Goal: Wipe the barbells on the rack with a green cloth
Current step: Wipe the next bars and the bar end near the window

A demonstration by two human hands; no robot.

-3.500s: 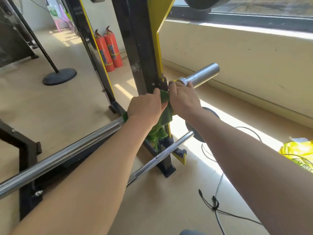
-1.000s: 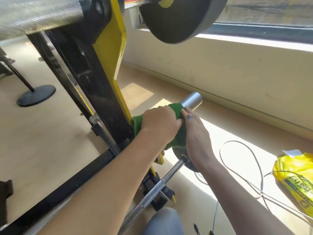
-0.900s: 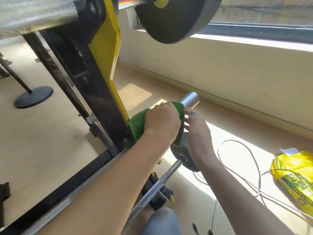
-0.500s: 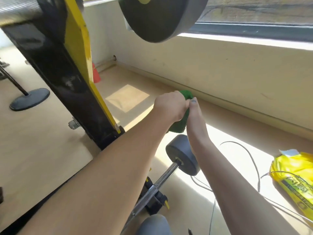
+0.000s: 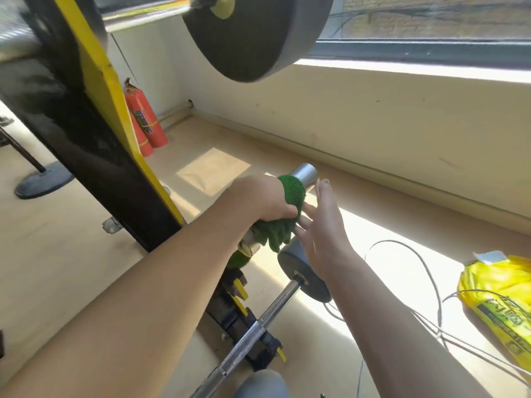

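**Green cloth wrapped on bar sleeve, left hand gripping**

Green cloth sits around the bare steel sleeve of the middle barbell, close to its outer end, loose folds hanging below. Left hand curls over cloth and sleeve, clamped on both. Right hand just beside the cloth, fingers straight and apart, holding nothing; contact with the cloth cannot be determined. Black-and-yellow rack upright to the left. Lower barbell with small plate below the hands. Large plate overhead.
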